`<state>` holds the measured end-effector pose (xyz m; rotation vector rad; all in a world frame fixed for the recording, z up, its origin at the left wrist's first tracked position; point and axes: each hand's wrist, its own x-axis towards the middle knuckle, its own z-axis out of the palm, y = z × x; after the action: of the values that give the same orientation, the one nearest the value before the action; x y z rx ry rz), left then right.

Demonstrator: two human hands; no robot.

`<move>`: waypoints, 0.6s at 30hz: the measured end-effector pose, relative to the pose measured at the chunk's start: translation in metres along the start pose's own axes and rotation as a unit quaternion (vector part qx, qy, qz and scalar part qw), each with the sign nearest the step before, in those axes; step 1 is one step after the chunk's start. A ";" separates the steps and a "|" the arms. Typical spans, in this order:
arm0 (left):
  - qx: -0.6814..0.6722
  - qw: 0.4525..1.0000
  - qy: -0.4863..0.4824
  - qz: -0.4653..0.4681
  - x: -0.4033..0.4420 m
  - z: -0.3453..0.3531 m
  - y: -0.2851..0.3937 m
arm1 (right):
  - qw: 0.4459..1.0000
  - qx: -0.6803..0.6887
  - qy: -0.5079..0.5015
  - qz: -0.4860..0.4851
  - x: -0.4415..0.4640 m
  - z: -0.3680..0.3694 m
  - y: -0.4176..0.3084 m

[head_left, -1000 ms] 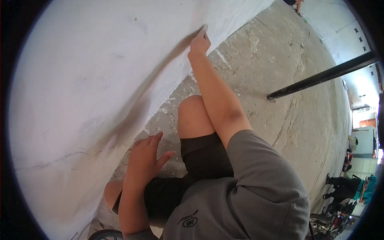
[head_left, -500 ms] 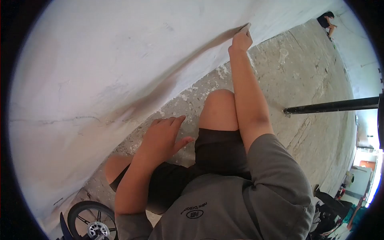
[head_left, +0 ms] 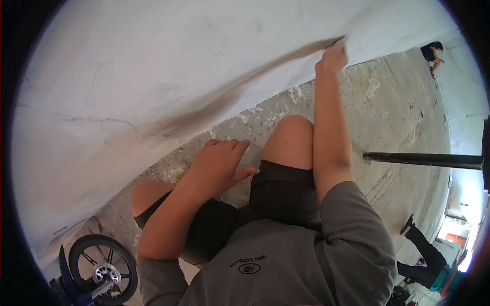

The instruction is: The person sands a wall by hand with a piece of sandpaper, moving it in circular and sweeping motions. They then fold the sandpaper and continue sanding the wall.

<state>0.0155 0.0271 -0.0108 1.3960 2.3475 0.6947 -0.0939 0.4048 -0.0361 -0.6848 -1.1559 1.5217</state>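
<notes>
My right hand (head_left: 334,58) is up against the white wall (head_left: 148,56) at the end of my stretched arm. Its fingers are closed, and a thin dark edge shows at their tips, too small to name. Below it, a long grey-brown shadow or smudge runs along the wall's lower part. My left hand (head_left: 220,162) hangs in the air over my lap near the wall's foot. Its fingers are stretched and its thumb stands apart, with nothing held.
Rough concrete floor (head_left: 393,112) with white flecks meets the wall. A black pole (head_left: 423,160) stands at the right. A wheel with a brake disc (head_left: 105,273) is at lower left. One person (head_left: 433,55) sits far off; another person's dark-trousered leg (head_left: 430,248) shows at right.
My right hand has shifted slightly along the wall, up and to the right in view. My left hand stays open. The person at right has moved, legs now stretched out.
</notes>
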 end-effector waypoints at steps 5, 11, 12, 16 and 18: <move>-0.001 1.000 -0.001 -0.004 0.000 0.002 0.001 | 0.969 -0.068 -0.019 -0.237 -0.023 0.026 -0.032; 0.007 1.000 -0.015 -0.002 0.004 0.002 0.000 | 0.999 -0.002 0.037 0.010 -0.007 0.003 0.009; 0.005 1.000 -0.022 -0.006 0.004 0.000 0.000 | 0.999 0.031 0.023 0.010 -0.010 0.007 0.003; -0.007 1.000 -0.023 -0.006 0.004 0.002 -0.002 | 0.969 -0.083 -0.048 -0.227 -0.020 0.027 -0.030; -0.003 1.000 -0.016 0.001 0.003 0.005 -0.002 | 0.962 -0.161 -0.046 -0.213 -0.024 0.019 -0.024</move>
<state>0.0148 0.0303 -0.0166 1.3977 2.3181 0.6755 -0.0947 0.3756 -0.0108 -0.5356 -1.5308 1.0192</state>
